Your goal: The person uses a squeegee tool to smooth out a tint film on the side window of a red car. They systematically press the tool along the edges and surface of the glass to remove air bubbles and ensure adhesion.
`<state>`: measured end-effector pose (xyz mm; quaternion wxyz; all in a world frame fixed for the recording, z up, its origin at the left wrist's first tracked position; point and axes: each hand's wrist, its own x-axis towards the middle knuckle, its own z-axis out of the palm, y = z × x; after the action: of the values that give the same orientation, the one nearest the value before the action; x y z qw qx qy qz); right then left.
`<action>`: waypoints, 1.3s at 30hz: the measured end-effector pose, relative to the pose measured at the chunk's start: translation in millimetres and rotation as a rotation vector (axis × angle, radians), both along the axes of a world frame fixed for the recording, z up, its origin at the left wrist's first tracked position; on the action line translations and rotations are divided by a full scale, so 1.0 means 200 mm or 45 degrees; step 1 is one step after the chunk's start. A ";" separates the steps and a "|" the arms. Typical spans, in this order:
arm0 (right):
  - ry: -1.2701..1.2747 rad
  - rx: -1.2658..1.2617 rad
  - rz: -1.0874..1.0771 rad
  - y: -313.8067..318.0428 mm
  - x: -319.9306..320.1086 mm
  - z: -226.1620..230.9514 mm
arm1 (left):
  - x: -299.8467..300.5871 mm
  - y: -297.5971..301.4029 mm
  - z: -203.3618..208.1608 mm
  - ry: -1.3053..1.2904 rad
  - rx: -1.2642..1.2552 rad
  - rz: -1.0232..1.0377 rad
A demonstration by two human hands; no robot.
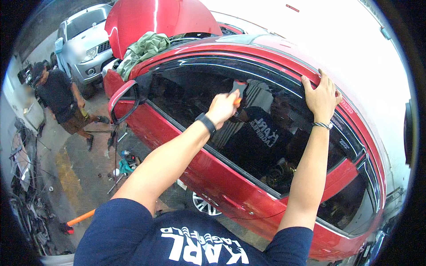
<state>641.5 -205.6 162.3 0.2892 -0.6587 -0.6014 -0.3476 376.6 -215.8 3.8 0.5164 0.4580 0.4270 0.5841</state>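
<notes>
My left hand (222,108), with a dark band at the wrist, is closed round a small scraper-like tool (240,85) with a black and red head and an orange part by my fingers. Its head is against or just over the dark front side window (191,84) of a red car; contact is hard to tell. Farther right, my right hand (320,99) lies with fingers spread over the red roof edge above the window, holding nothing. My shirt and arms reflect in the glass.
The door mirror (125,102) sticks out at left. A raised red hood (151,22) and a green cloth (144,48) lie beyond. A person (57,97) stands at far left near a silver SUV (86,42). Tools (126,162) and an orange pole (81,217) are below.
</notes>
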 end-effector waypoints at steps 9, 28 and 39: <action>0.007 -0.023 -0.032 -0.01 0.00 0.01 | 0.00 -0.16 -0.22 -0.107 -0.143 -0.041; 0.014 -0.014 -0.018 0.01 0.01 0.00 | -0.12 0.04 0.03 0.025 -0.034 -0.009; 0.009 -0.018 -0.052 0.00 -0.02 0.00 | -0.14 -0.18 -0.37 -0.064 -0.180 -0.058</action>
<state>638.2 -205.5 162.5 0.2796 -0.6741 -0.5892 -0.3467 348.7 -251.2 -69.7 0.5711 0.4151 0.4435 0.5521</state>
